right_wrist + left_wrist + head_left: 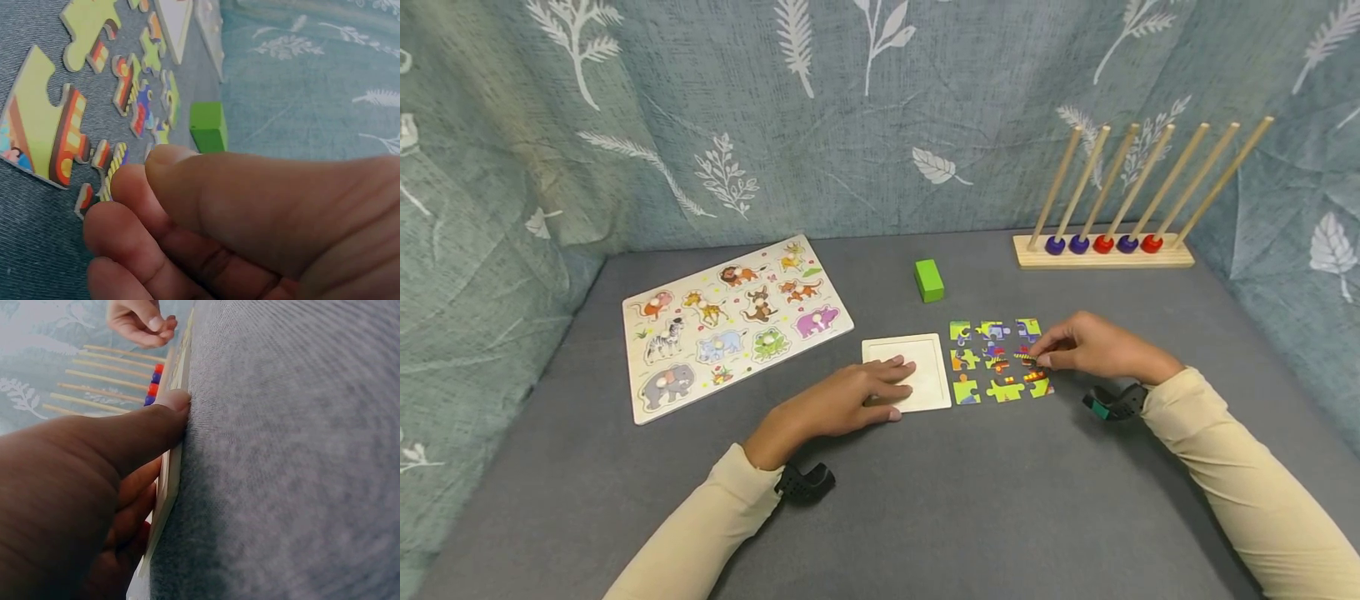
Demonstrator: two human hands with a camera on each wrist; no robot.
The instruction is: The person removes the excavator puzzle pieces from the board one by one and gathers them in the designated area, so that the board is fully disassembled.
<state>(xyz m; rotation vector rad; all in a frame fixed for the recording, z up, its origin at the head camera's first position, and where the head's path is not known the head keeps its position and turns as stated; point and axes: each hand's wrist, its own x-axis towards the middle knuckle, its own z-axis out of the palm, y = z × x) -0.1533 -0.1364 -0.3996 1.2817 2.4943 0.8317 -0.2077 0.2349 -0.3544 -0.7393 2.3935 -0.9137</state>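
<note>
My left hand (842,398) lies over a small pale wooden puzzle tray (931,375), its fingers extended across the recess. In the left wrist view, the thumb (172,403) rests along the tray's near edge. To the right of the tray, several jigsaw pieces (1004,390) lie spread in loose rows, printed in green, blue, red and yellow. My right hand (1101,348) is at the right end of these rows, with thumb and fingers bent together. At its fingertips it pinches a yellow-and-black striped puzzle piece (115,164), partly hidden by the index finger.
An animal peg puzzle board (737,329) lies at the left. A green block (929,281) stands behind the pieces. At the back right is a wooden rack (1105,258) with tall rods and red and blue beads. A patterned curtain (850,125) hangs behind the table.
</note>
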